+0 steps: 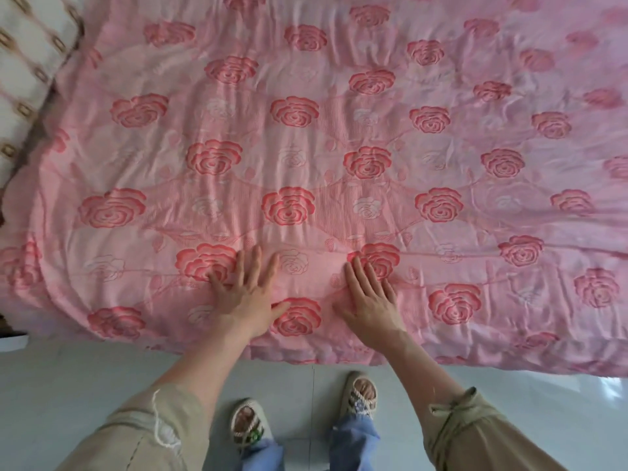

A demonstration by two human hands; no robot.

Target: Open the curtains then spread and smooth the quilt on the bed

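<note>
Now we press our left hand and right hand flat, fingers spread, gripping nothing, on the pink quilt near its front edge. Most of it stretches ahead and sideways, its length running left-right, both hands equally near.
</note>
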